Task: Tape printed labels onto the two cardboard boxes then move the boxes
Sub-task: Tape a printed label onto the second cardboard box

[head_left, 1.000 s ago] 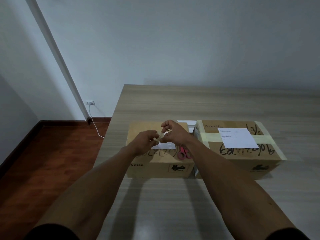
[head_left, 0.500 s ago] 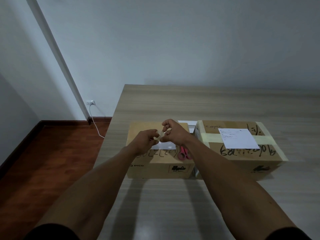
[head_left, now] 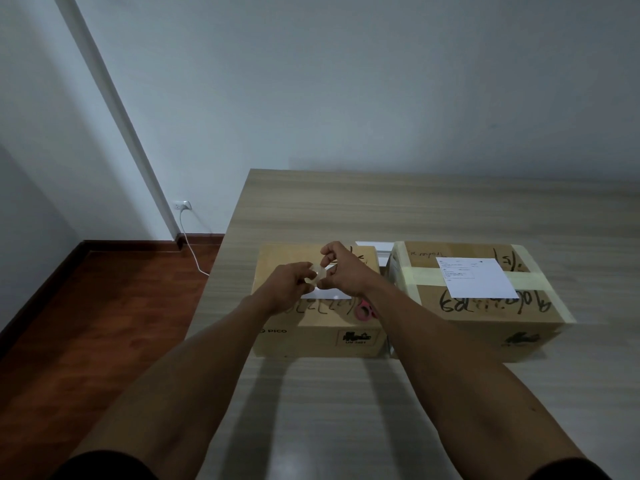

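1. Left hand (head_left: 289,287) raised above the left cardboard box (head_left: 311,317), fingers curled round a small roll of clear tape (head_left: 317,274).
2. Right hand (head_left: 343,271) just beside it, thumb and fingertips pinching at the same tape roll; both hands meeting over the box top.
3. Left cardboard box near the worktop's (head_left: 346,410) left edge, a white printed label (head_left: 325,293) lying on its top, partly hidden under the hands.
4. Red-handled scissors (head_left: 365,310) resting on that box's top, near its right edge.
5. Right cardboard box (head_left: 485,306) just beside the left one, bound with pale tape strips, its own white label (head_left: 476,281) lying on top.
6. White papers (head_left: 375,249) behind the gap between the boxes.
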A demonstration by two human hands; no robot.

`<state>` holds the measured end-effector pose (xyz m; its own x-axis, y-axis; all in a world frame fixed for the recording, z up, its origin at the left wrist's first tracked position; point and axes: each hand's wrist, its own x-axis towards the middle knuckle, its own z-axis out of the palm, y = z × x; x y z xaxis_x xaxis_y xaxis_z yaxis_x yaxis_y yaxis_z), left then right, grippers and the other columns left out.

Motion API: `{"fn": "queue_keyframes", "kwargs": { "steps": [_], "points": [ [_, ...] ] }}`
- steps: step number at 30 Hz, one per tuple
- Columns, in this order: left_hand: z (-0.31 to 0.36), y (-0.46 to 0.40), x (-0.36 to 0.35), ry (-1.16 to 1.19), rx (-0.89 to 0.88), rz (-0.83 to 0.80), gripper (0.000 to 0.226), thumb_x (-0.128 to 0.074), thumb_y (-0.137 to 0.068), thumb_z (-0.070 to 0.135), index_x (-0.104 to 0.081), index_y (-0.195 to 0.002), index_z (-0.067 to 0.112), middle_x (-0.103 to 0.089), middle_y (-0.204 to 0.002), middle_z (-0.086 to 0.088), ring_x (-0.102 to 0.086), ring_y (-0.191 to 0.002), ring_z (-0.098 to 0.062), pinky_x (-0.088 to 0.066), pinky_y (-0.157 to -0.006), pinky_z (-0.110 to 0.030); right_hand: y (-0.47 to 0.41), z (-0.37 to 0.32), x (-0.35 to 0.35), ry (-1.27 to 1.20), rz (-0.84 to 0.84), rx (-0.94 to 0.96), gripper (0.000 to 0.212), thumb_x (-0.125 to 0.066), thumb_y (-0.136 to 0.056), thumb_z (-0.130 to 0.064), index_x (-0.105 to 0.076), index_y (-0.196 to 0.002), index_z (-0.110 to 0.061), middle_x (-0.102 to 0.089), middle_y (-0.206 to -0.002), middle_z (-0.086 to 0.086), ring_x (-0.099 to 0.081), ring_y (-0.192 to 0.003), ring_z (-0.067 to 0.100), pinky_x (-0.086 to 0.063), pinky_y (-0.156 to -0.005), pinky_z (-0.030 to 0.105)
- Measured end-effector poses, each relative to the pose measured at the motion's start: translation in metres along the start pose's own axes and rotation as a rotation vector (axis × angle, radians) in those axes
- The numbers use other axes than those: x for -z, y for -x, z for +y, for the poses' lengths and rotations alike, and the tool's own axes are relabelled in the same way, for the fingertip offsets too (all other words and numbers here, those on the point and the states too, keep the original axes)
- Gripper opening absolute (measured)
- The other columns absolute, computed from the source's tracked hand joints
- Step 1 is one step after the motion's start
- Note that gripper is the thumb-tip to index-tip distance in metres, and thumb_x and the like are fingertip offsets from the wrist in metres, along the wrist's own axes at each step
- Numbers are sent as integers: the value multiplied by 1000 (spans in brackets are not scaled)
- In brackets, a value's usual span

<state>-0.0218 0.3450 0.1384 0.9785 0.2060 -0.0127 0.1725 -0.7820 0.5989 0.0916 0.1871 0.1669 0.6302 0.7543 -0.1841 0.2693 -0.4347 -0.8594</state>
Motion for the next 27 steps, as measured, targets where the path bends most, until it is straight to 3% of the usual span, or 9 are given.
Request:
{"fn": "queue_keyframes", "kwargs": {
  "steps": [10, 15, 23, 25, 27],
  "points": [
    [3, 4, 2, 13, -4, 18, 36, -70, -95, 8, -66, -130, 1, -47, -155, -17, -60, -126, -33, -48, -106, -42, -2, 0, -2, 34, -7, 9, 62, -79, -83, 4, -43, -129, -16, -48, -92, 1, -47, -77, 15, -46, -74, 34],
    [2, 6, 5, 40, -4, 30, 39, -71, -93, 6, -66, -131, 2, -55, -147, -17, -63, -122, -34, -51, -103, -43, -1, -3, -5, 34, 8, -2, 69, -81, -82, -1, -38, -131, -25, -47, -113, -1, -54, -83, 14, -53, -78, 36],
    [4, 7, 4, 37, 15, 31, 35, -70, -95, 8, -67, -129, 2, -48, -155, -14, -62, -124, -31, -48, -100, -33, -2, -5, -1, 41, -5, 4, 68, -80, -81, 3, -40, -130, -20, -50, -99, 3, -50, -80, 17, -49, -76, 37],
    [7, 8, 6, 63, 33, 50, 38, -69, -95, 8, -65, -132, 2, -52, -152, -13, -64, -117, -28, -49, -96, -30, -2, -6, -2, 36, 2, 6, 68, -80, -81, 3, -39, -130, -20, -49, -98, 3, -50, -80, 17, -48, -75, 37],
    [6, 7, 6, 88, 25, 49, 40, -69, -94, 5, -65, -133, 5, -62, -140, -12, -66, -103, -21, -50, -89, -30, 0, -7, -1, 20, 6, -8, 69, -84, -79, -1, -43, -132, -19, -50, -108, 0, -54, -85, 17, -52, -80, 36]
  ]
}}
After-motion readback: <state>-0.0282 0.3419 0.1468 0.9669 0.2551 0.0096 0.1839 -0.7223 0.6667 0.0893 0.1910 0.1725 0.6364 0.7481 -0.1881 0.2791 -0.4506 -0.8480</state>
